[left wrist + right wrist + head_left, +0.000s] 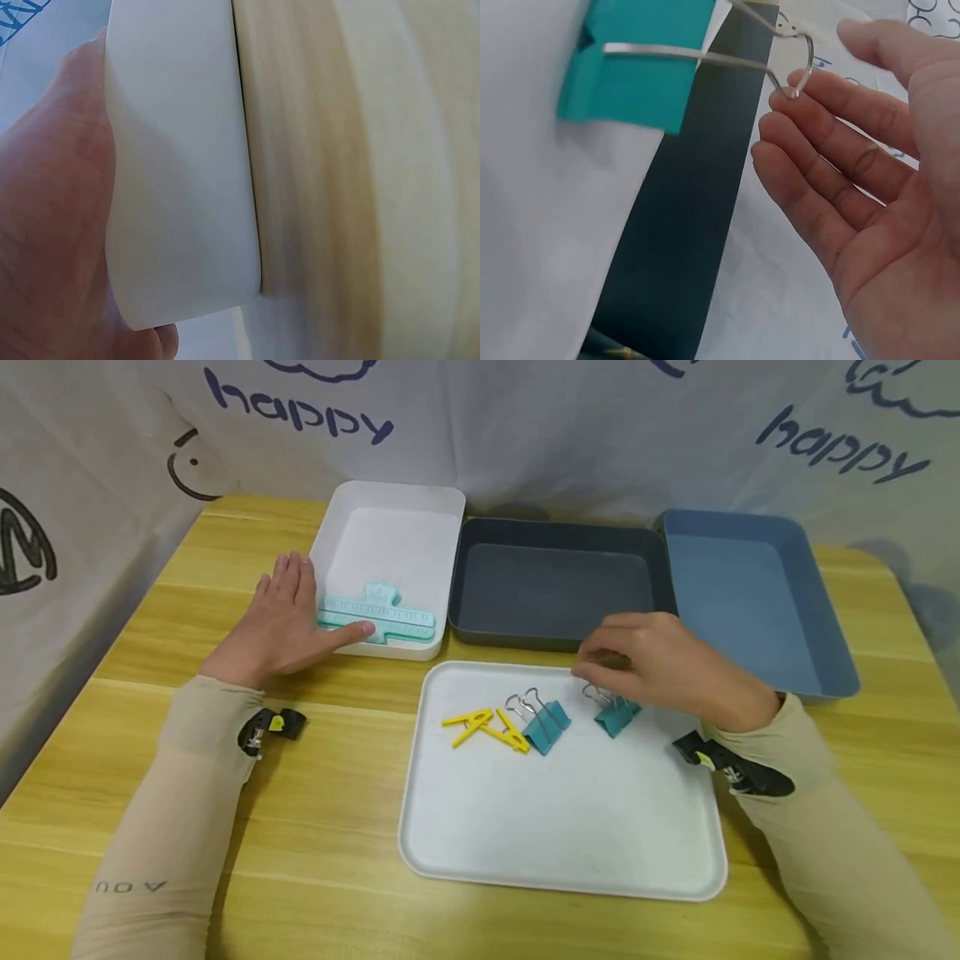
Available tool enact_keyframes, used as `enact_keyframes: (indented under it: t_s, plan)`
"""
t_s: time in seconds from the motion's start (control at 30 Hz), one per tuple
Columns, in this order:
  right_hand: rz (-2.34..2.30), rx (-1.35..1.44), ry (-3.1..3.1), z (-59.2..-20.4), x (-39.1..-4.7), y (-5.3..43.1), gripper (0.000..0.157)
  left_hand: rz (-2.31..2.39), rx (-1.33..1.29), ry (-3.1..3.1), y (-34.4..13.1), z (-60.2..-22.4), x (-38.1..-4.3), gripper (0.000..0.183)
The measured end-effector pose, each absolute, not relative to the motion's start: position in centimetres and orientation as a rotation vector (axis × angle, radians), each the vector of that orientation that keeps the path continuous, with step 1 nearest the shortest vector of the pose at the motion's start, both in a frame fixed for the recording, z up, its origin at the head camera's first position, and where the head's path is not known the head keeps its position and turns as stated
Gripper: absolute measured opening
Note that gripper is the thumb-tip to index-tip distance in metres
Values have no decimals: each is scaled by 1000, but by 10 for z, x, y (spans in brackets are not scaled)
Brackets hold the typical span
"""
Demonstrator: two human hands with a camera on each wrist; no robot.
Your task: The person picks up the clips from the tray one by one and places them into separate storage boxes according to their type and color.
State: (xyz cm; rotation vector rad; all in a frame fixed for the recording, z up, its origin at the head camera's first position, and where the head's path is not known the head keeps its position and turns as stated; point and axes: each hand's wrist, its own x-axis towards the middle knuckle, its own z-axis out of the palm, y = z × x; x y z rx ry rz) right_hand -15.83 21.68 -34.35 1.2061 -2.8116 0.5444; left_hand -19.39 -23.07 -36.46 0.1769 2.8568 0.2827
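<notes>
My left hand [277, 627] rests along the left side of the white box [390, 539], fingers straight and thumb reaching over its front rim. In that box lies a mint-green ruler clip [345, 609], with the thumb over it. On the white tray [555, 835], my right hand [667, 664] is at a teal binder clip [617, 718]. In the right wrist view the fingers [855, 154] are loosely bent by the wire handle of this clip [637, 75], and the thumb stands apart from it. Another teal binder clip [547, 727] lies beside yellow pegs [513, 735].
A dark grey box [555, 585] stands behind the tray, between the white box and a blue box [750, 602]. All stand on a wooden table [322, 843]. A white sheet with drawings and writing [525, 435] hangs behind them.
</notes>
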Motion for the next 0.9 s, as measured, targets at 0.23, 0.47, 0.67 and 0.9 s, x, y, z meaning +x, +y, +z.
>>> enact_keyframes:
  t_s: [0.23, 0.47, 0.67, 0.9]
  plan:
    - [557, 1170, -2906, -336, -158, 221, 13, 281, 176, 2854, -231, -364, -193, 133]
    - [564, 1138, -2964, -332, -157, 225, 21, 265, 175, 2852, -232, -365, -194, 133]
    - [540, 1106, -3033, -330, -157, 229, 29, 284, 175, 2851, -232, -365, -193, 133]
    - [542, 1097, -3075, -330, -158, 233, 35, 281, 177, 2860, -230, -365, -194, 133]
